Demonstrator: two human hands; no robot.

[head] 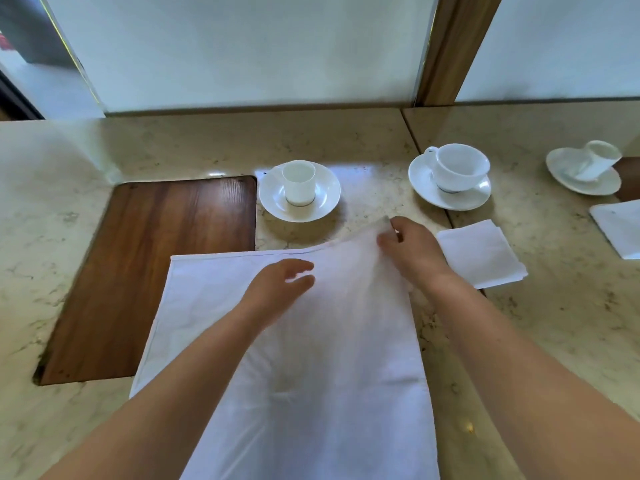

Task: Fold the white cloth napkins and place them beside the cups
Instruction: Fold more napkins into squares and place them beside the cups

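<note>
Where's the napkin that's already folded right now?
In the head view, the folded napkin lies on the counter at right, just beyond the right hand, in front of the wide cup on its saucer.

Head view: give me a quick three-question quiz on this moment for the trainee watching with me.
1. True or false: a folded napkin already lies on the counter near the wide cup.
2. Which hand pinches the far corner of the open napkin?
A. left hand
B. right hand
C. neither
3. Fill in: the small cup stands on a ____ next to the wooden board.

Key
1. True; it lies just in front of that cup's saucer, apart from it.
2. B; the left hand hovers open over the cloth.
3. saucer
</note>
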